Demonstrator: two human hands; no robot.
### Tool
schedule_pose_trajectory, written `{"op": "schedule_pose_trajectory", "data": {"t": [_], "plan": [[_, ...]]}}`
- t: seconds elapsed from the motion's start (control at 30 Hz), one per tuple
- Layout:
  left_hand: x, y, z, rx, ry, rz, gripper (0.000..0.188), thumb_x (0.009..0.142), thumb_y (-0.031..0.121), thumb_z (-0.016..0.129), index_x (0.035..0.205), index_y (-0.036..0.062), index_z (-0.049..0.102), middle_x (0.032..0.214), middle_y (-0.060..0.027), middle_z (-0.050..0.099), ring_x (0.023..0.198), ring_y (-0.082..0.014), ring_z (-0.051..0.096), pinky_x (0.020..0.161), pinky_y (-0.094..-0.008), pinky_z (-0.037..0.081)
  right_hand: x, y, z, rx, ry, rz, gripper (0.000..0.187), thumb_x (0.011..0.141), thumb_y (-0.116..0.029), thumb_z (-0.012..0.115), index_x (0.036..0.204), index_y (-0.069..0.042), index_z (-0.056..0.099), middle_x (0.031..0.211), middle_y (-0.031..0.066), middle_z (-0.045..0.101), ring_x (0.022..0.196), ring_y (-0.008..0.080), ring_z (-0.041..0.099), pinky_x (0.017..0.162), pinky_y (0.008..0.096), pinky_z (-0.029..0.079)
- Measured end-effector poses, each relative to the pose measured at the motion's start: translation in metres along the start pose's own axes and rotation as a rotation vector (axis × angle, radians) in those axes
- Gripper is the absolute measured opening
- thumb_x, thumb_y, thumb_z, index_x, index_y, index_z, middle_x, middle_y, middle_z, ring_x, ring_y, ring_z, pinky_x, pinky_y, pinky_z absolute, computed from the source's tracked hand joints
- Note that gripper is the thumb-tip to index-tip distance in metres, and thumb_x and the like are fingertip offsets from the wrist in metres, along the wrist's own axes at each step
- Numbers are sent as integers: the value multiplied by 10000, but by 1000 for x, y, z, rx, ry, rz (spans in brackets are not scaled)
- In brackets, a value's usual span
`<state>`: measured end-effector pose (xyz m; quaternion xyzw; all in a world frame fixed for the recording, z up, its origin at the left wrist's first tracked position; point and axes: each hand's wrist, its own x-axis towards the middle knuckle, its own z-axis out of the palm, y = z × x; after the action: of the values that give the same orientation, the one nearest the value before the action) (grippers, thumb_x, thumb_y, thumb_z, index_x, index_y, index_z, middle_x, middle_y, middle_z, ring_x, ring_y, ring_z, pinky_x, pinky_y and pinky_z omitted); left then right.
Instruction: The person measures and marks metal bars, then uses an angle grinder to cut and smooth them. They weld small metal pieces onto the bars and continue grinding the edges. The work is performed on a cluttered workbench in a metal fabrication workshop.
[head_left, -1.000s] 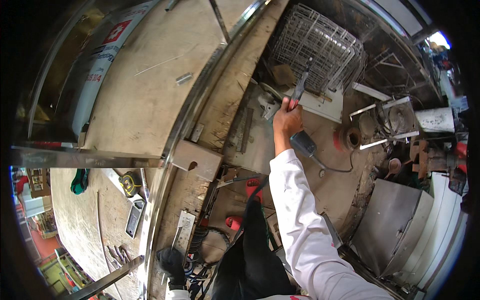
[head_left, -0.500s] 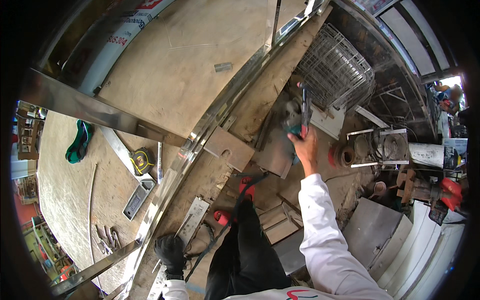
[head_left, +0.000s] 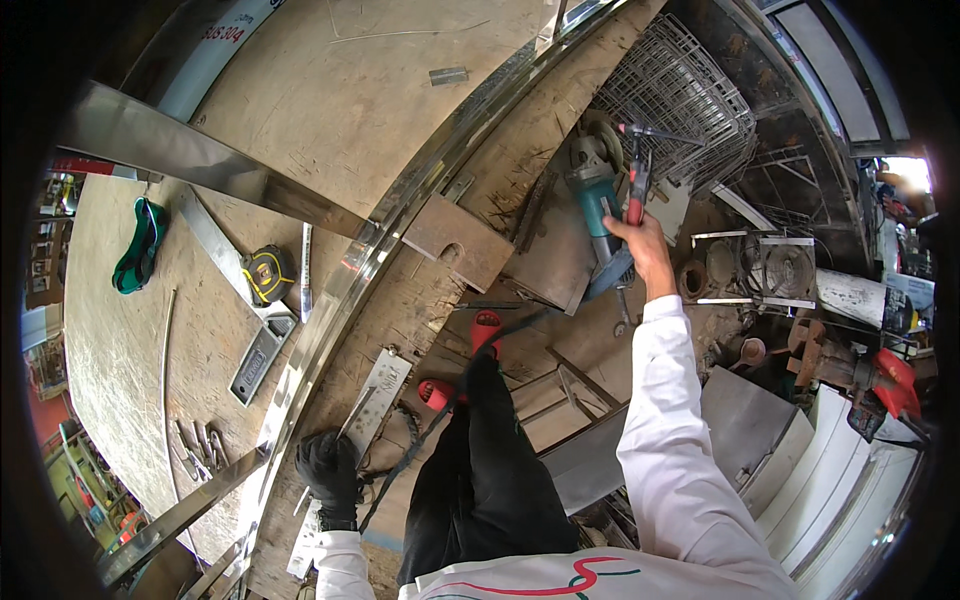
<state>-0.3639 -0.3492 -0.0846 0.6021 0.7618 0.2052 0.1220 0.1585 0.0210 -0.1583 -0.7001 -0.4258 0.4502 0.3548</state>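
Observation:
My right hand [head_left: 643, 248], bare, is closed around the red handle of a welding torch [head_left: 638, 185]. Its black head points away from me, beside the teal angle grinder [head_left: 598, 200]. My left hand [head_left: 328, 470] wears a black glove and rests at the bench edge by a pale metal bar [head_left: 378, 395]. A thin metal rod [head_left: 360, 410] comes out from its curled fingers on both sides. A dark cable [head_left: 410, 458] runs past the left hand and across my legs.
A long shiny metal frame [head_left: 375, 240] crosses the bench. Left of it lie a tape measure [head_left: 267, 275], a square [head_left: 262, 360], a marker [head_left: 306, 270], green-strapped goggles [head_left: 140, 245] and several clips [head_left: 200, 448]. Wire racks [head_left: 680, 90] stand far right; a notched metal plate [head_left: 460, 240] lies mid-bench.
My right hand has carried the torch to the right and farther away, off the front of the grinder. The whole view has shifted a little. My left hand keeps its place by the bar.

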Motion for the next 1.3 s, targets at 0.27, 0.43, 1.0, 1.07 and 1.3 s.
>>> {"op": "schedule_pose_trajectory", "data": {"t": [0.27, 0.43, 1.0, 1.07, 1.3], "plan": [[0, -3, 3, -11, 26, 48, 150, 849, 67, 712, 993, 89, 677, 924, -115, 662, 875, -362, 630, 778, -483, 510, -32, -21, 27, -237, 83, 104, 330, 727, -174, 930, 807, -48, 636, 776, 7, 614, 704, 139, 528, 674, 333, 444], [0, 4, 0, -44, 18, -2, 167, 861, 75, 720, 1021, 88, 675, 942, -126, 669, 880, -365, 638, 774, -489, 515, -41, -22, 58, -260, 349, 236, 460, 672, -295, 966, 691, 7, 619, 823, 182, 727, 767, 289, 683, 771, 428, 518], [-2, -2, 3, -107, 23, -46, 136, 889, 162, 707, 992, 74, 710, 967, -133, 684, 911, -359, 647, 815, -468, 517, -48, 9, 61, 264, 338, -46, 325, 839, -167, 880, 774, -97, 569, 724, -53, 488, 660, 92, 420, 611, 298, 381], [0, 2, 0, -107, 24, -41, 140, 881, 153, 710, 995, 70, 710, 967, -135, 683, 911, -361, 645, 813, -469, 516, -52, 7, 65, 265, 350, -66, 305, 853, -153, 876, 793, -107, 581, 750, -63, 498, 688, 80, 434, 641, 279, 382], [4, 7, -3, -88, 12, -24, 158, 859, 136, 727, 998, 60, 716, 966, -137, 682, 916, -374, 637, 815, -478, 511, -63, 10, 59, 435, 334, -84, 262, 874, -129, 874, 877, -115, 613, 833, -78, 537, 743, 65, 457, 698, 251, 381]]}}
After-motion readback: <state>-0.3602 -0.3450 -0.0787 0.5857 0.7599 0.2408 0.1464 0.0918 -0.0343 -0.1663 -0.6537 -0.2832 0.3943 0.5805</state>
